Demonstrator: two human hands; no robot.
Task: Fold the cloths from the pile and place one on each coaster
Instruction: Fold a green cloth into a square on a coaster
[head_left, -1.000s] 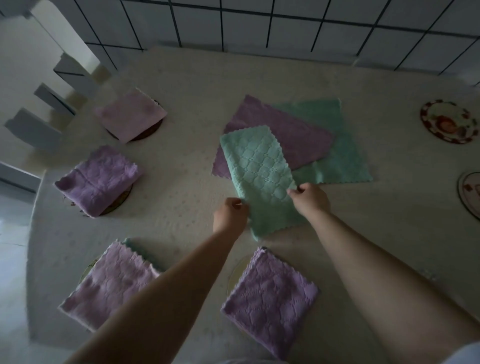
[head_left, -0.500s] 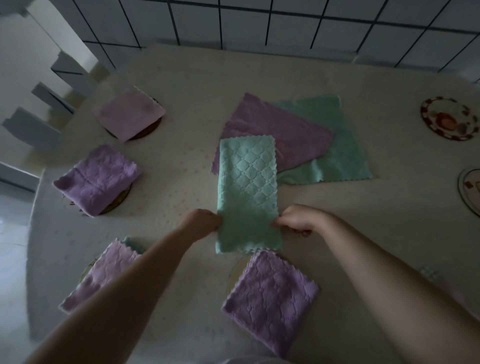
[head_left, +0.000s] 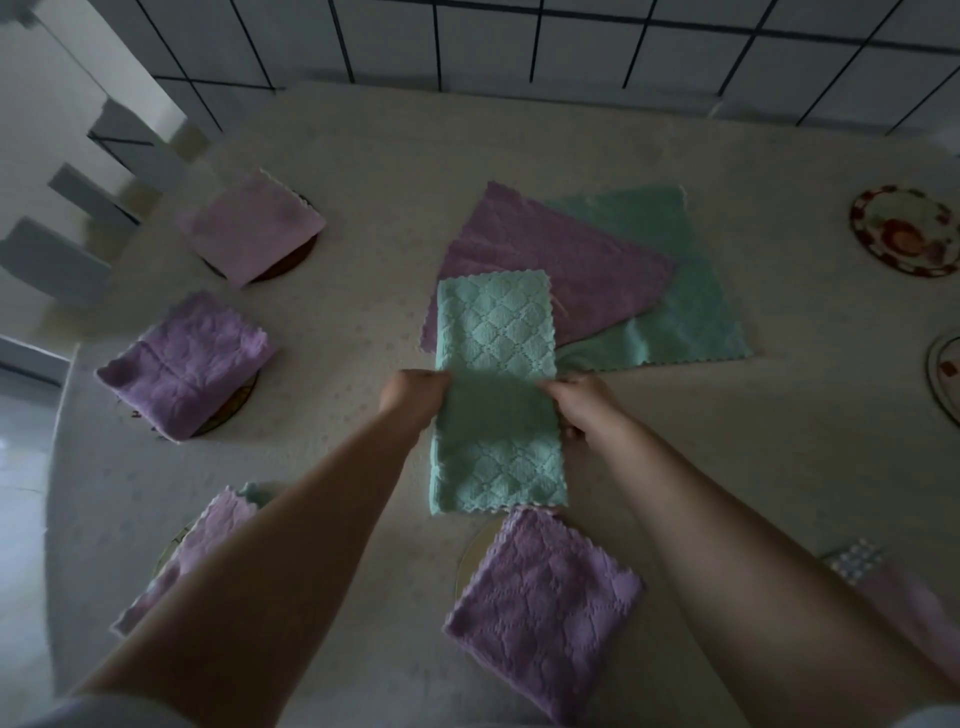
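Note:
A green quilted cloth, folded into a long strip, lies lengthwise in the middle of the table. My left hand pinches its left edge at mid-length and my right hand pinches the right edge opposite. Behind it lies the pile: a flat purple cloth on top of a flat green cloth. Folded purple cloths sit on coasters at the far left, left, near left and near centre.
Two bare patterned coasters lie at the right, one far and one cut by the frame edge. A pinkish cloth shows near my right forearm. A tiled wall stands behind the table and white stairs to the left.
The green strip has been turned from a slant to lie straight and pulled toward me. Both hands slid along its side edges to mid-length.

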